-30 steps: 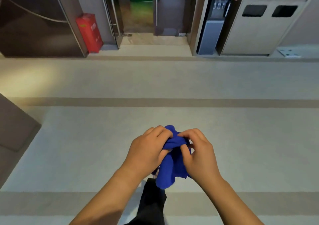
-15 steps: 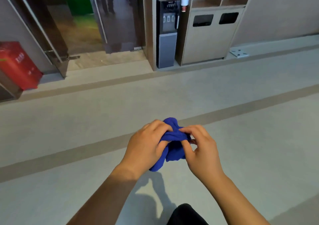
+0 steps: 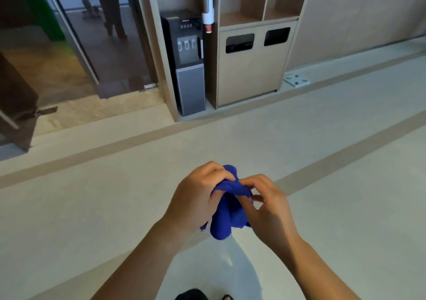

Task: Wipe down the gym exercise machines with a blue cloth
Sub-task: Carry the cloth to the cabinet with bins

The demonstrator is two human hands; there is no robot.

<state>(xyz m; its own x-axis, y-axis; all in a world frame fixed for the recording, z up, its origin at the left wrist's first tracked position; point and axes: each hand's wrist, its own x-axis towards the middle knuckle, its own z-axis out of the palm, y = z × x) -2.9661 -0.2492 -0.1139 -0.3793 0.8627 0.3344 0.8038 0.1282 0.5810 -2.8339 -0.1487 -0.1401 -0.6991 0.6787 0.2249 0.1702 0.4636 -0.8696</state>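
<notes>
So the left hand (image 3: 198, 198) has fingers curled over the top of the blue cloth (image 3: 227, 210), and the right hand (image 3: 269, 205) pinches it from the other side, both clamped on together well in front of the water dispenser (image 3: 190, 64). The cloth hangs bunched, long way down, between them, equally near both. No gym machine in view, so finding one's probably next.

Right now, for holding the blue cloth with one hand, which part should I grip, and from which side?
Probably the bunched upper part of the blue cloth, coming from the left, as the left hand curls round it there. Below, it hangs in loose folds that would slip; the right hand only pinches the top edge.
</notes>
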